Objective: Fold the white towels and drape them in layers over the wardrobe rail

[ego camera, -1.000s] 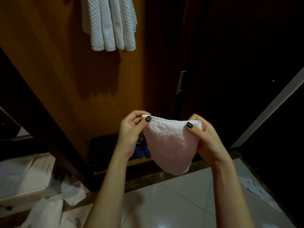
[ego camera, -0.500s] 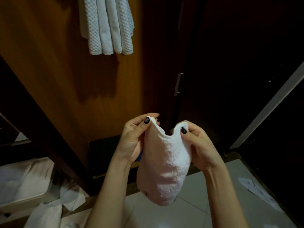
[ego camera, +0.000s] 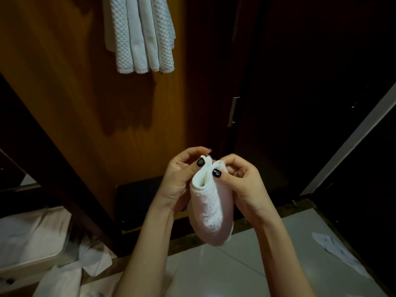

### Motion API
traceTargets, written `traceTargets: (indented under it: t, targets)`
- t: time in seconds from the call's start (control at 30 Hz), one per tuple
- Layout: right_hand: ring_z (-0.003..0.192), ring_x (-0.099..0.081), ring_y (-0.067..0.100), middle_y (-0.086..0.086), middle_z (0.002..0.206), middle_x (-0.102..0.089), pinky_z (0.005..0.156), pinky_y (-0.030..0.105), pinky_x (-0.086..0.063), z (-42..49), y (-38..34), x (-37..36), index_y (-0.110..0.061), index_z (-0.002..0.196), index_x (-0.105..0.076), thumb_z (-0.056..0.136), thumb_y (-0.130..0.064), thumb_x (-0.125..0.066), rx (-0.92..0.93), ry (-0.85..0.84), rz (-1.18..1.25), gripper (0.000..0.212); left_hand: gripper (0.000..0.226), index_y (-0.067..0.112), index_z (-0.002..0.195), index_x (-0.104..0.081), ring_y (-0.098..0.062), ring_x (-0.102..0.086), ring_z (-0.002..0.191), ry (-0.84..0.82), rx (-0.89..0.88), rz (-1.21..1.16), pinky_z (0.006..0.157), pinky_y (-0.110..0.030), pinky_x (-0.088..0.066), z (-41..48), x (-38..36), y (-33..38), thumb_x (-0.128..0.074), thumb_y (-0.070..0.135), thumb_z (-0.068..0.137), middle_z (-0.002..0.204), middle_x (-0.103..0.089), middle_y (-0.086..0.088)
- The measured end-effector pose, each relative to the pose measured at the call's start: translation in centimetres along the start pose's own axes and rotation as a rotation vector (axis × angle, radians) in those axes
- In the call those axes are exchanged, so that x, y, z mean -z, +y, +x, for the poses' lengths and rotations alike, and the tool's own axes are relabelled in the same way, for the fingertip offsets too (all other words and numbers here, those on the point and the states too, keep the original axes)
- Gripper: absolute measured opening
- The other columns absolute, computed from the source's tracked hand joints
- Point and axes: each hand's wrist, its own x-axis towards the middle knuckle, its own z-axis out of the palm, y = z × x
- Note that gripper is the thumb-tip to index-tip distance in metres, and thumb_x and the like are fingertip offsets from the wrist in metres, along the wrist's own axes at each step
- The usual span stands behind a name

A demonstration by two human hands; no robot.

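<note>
While draped at upper left (waffle weave, several layers), hung towels [ego camera: 139, 35] well apart from the work below. Lower centre: left grip [ego camera: 182, 181] pinching one top corner of small white towel [ego camera: 211, 211], dangling above floor tiles [ego camera: 246, 266]; right grip [ego camera: 244, 185] pinching the other corner, thumbs close together.

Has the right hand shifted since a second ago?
Yes. The right hand has moved left: its thumb was right of the metal door handle, now left of it, beside the left hand on the towel.

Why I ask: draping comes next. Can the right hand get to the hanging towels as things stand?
Probably yes: nothing stands between the right hand and the hanging towels above, though it pinches the small towel together with the left hand.
</note>
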Motion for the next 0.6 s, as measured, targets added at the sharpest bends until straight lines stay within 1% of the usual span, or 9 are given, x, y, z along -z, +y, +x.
traceTargets:
  t: [0.13, 0.2, 0.27, 0.33, 0.4, 0.43, 0.5, 0.53, 0.6]
  targets:
    - [0.094, -0.069, 0.018, 0.002, 0.094, -0.072, 0.079, 0.027, -0.054, 0.5, 0.3, -0.2, -0.01, 0.081, -0.067, 0.077, -0.012, -0.076, 0.028, 0.021, -0.017, 0.01, 0.022, 0.017, 0.085, -0.061, -0.015, -0.066, 0.068, 0.014, 0.026, -0.084, 0.056, -0.026, -0.054, 0.2, -0.1, -0.3, -0.077, 0.016, 0.07, 0.081, -0.069, -0.004]
    - [0.102, -0.067, 0.019, 0.003, 0.102, -0.071, 0.083, 0.028, -0.053, 0.7, 0.5, -0.1, -0.007, 0.081, -0.066, 0.077, -0.009, -0.074, 0.043, 0.034, -0.014, 0.009, 0.011, 0.013, 0.078, -0.06, -0.016, -0.067, 0.07, 0.019, 0.036, -0.093, 0.057, -0.026, -0.055, 0.3, -0.3, -0.1, -0.067, 0.005, 0.077, 0.086, -0.07, -0.005]
    - [0.102, -0.067, 0.02, 0.004, 0.103, -0.071, 0.083, 0.03, -0.054, 0.9, 0.8, 0.1, -0.012, 0.079, -0.068, 0.077, -0.01, -0.075, 0.045, 0.039, -0.001, 0.007, 0.014, 0.015, 0.065, -0.068, -0.014, -0.067, 0.075, 0.024, 0.024, -0.004, 0.063, -0.026, -0.056, 0.5, -0.1, 0.2, -0.071, 0.006, 0.076, 0.094, -0.069, 0.0]
    - [0.096, -0.068, 0.021, 0.004, 0.095, -0.071, 0.081, 0.03, -0.055, 0.9, 1.0, 0.1, -0.016, 0.078, -0.069, 0.077, -0.013, -0.076, 0.052, 0.056, -0.034, 0.008, 0.019, 0.019, 0.061, -0.072, -0.007, -0.06, 0.071, 0.037, 0.005, 0.15, 0.062, -0.021, -0.05, 0.4, 0.2, 0.7, -0.073, 0.017, 0.08, 0.097, -0.06, 0.004]
    - [0.09, -0.068, 0.017, 0.001, 0.089, -0.071, 0.077, 0.028, -0.055, 1.0, 1.1, 0.1, -0.013, 0.081, -0.068, 0.076, -0.016, -0.075, 0.078, 0.116, -0.079, 0.008, 0.03, 0.019, 0.07, -0.076, -0.001, -0.059, 0.066, 0.051, -0.002, 0.256, 0.058, -0.014, -0.046, 0.1, 0.6, 1.4, -0.058, 0.034, 0.088, 0.097, -0.06, 0.004]
    - [0.088, -0.068, 0.016, 0.001, 0.088, -0.071, 0.075, 0.026, -0.054, 1.1, 1.0, 0.1, -0.011, 0.082, -0.068, 0.077, -0.016, -0.073, 0.096, 0.16, -0.1, 0.009, 0.036, 0.018, 0.08, -0.078, -0.003, -0.065, 0.072, 0.036, -0.002, 0.304, 0.062, -0.013, -0.049, -0.1, 0.8, 1.7, -0.051, 0.041, 0.088, 0.1, -0.065, 0.003]
    - [0.084, -0.068, 0.014, 0.002, 0.085, -0.071, 0.071, 0.024, -0.054, 1.4, 1.0, 0.0, -0.007, 0.084, -0.068, 0.08, -0.012, -0.073, 0.13, 0.251, -0.147, 0.008, 0.045, 0.017, 0.105, -0.073, -0.012, -0.068, 0.1, -0.033, -0.006, 0.428, 0.082, -0.021, -0.054, -0.3, 1.1, 2.0, -0.049, 0.049, 0.082, 0.11, -0.071, 0.001]
    - [0.083, -0.068, 0.014, 0.003, 0.084, -0.072, 0.07, 0.024, -0.054, 1.6, 1.0, 0.0, -0.005, 0.085, -0.068, 0.082, -0.01, -0.073, 0.145, 0.287, -0.181, 0.007, 0.044, 0.017, 0.112, -0.069, -0.013, -0.066, 0.106, -0.058, -0.017, 0.491, 0.087, -0.025, -0.053, -0.3, 1.1, 2.0, -0.055, 0.045, 0.081, 0.112, -0.071, 0.001]
    - [0.084, -0.069, 0.015, 0.005, 0.084, -0.072, 0.073, 0.025, -0.055, 1.7, 1.2, -0.2, -0.005, 0.085, -0.07, 0.083, -0.009, -0.073, 0.172, 0.334, -0.257, 0.006, 0.034, 0.021, 0.116, -0.065, -0.01, -0.066, 0.105, -0.038, -0.053, 0.569, 0.085, -0.026, -0.054, 0.0, 1.1, 1.7, -0.067, 0.025, 0.082, 0.111, -0.071, 0.007]
